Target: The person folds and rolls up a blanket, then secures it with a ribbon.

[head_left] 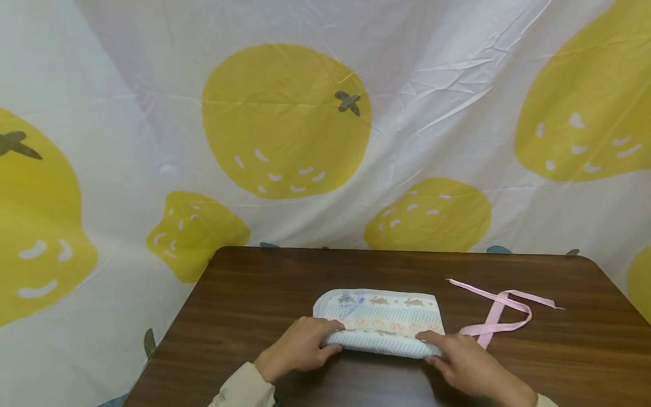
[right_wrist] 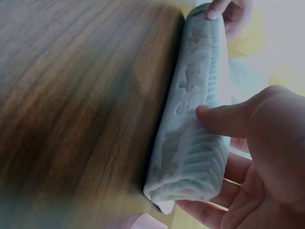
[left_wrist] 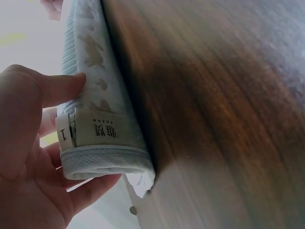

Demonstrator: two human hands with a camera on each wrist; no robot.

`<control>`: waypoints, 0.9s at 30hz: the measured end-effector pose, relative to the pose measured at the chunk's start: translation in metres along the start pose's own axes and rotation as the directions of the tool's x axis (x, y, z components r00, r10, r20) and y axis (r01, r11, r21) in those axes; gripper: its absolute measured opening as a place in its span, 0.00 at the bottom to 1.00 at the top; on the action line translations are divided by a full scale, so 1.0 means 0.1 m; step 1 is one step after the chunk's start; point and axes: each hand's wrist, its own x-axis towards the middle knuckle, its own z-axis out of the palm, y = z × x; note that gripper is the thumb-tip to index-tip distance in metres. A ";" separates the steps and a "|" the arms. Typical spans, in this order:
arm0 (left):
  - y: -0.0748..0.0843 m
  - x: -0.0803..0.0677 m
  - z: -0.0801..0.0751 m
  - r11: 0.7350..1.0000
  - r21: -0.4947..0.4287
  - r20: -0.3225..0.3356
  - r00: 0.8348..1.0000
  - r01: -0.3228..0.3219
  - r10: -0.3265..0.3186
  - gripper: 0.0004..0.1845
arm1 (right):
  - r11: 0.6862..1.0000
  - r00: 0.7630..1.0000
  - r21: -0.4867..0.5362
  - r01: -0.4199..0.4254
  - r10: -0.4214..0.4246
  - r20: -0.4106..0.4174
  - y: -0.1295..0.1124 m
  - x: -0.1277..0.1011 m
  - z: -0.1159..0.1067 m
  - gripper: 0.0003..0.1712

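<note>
Two bare hands gripped a rolled pale-blue printed towel point(head_left: 378, 325) at the near edge of a dark wooden table point(head_left: 264, 282). The left hand point(head_left: 297, 347) pinched its left end, the right hand point(head_left: 465, 362) its right end, equally near. The roll's long axis ran left to right; unrolled cloth lay beyond it.

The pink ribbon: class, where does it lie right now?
In the head view, the pink ribbon lies loose on the table, just right of the towel, beyond the right hand.

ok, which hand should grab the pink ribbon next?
Probably the right hand. The ribbon lies on the table just beyond it, right of the rolled towel. The left hand holds the roll's far end and would have to cross over.
</note>
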 end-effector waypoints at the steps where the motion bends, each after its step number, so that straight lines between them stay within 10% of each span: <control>1: 0.00 0.00 -0.01 1.000 -0.015 0.005 1.000 0.004 -0.004 0.16 | 1.000 1.000 0.006 0.007 -0.007 -0.003 0.01 0.00 0.00 0.22; 18: -0.10 0.02 -0.06 0.957 -0.273 0.174 0.983 0.099 -0.053 0.15 | 0.951 0.995 0.309 -0.017 -0.014 0.099 0.10 0.02 -0.05 0.15; 27: -0.15 0.06 0.00 0.949 -0.279 0.139 0.984 0.149 -0.113 0.18 | 0.981 0.993 0.179 -0.077 0.060 0.097 0.13 0.09 -0.03 0.15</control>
